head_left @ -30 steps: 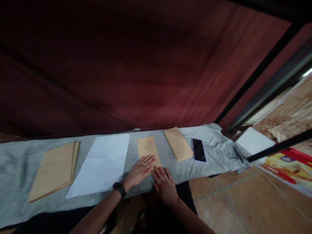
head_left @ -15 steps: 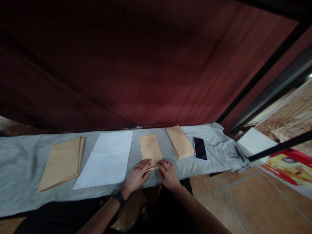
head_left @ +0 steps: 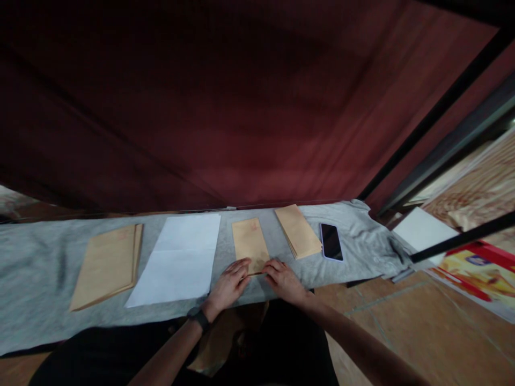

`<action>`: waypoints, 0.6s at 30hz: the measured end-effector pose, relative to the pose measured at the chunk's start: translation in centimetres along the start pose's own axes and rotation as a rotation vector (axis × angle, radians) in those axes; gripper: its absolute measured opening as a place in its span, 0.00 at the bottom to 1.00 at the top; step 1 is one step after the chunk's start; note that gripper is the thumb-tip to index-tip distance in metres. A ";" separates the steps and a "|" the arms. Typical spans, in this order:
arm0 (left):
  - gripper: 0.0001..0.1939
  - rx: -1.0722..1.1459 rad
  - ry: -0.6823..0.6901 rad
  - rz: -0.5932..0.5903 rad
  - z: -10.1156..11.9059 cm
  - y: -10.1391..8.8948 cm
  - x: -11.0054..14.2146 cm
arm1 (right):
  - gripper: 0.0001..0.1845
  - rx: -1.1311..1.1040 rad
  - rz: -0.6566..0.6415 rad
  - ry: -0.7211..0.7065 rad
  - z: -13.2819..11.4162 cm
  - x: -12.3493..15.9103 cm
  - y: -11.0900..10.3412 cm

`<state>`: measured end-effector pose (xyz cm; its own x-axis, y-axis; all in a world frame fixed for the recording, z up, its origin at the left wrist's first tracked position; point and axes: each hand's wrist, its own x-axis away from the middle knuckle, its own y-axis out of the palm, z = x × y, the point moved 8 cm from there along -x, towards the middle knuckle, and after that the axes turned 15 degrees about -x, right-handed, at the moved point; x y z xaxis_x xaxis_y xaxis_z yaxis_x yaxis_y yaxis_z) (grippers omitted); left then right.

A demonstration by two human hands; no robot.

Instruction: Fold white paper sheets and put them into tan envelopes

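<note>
A brown paper envelope [head_left: 250,238] lies lengthwise in front of me on a grey cloth. My left hand [head_left: 230,281] is closed on its near left corner, fingers on top and thumb at the near edge. At the near right corner my right hand [head_left: 282,279] grips the same edge in a like way. Between the hands the near edge looks folded over, though the fingers cover much of it. Left of the envelope is a stack of white paper sheets [head_left: 177,260]. To its right lies a pile of brown envelopes [head_left: 298,231].
Another brown envelope stack [head_left: 105,265] lies at the far left of the grey cloth [head_left: 36,279]. A phone [head_left: 331,242] in a light purple case is at the right. Behind hangs a dark red curtain [head_left: 241,134]. Black metal bars [head_left: 426,123] and a colourful box [head_left: 478,273] stand at the right.
Both hands stay at the envelope's near edge; the right fingers have shifted slightly along it and the right forearm has swung outward to the right. The view has moved a little.
</note>
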<state>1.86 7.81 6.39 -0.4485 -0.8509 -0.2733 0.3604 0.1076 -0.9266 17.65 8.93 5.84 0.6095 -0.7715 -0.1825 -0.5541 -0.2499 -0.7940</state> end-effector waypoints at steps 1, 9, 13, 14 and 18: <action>0.08 -0.006 0.002 0.001 0.0 0.0 0.0 | 0.12 0.003 -0.025 -0.006 0.1 -0.2 -0.1; 0.09 -0.030 0.001 0.005 0.1 0.0 0.1 | 0.22 0.017 -0.170 -0.094 0.0 0.2 -0.6; 0.09 -0.040 0.001 0.019 0.0 0.0 0.2 | 0.18 -0.023 -0.154 -0.064 0.1 0.1 -0.7; 0.09 -0.040 0.002 0.017 0.0 0.0 0.2 | 0.15 -0.026 -0.133 -0.045 0.1 -0.1 -0.7; 0.10 -0.036 -0.001 -0.006 0.1 0.1 0.1 | 0.10 0.013 -0.025 0.041 0.1 -1.2 0.0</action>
<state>1.91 7.68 6.24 -0.4497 -0.8521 -0.2677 0.3281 0.1212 -0.9368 17.01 9.93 6.02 0.5992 -0.7884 -0.1392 -0.5318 -0.2619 -0.8054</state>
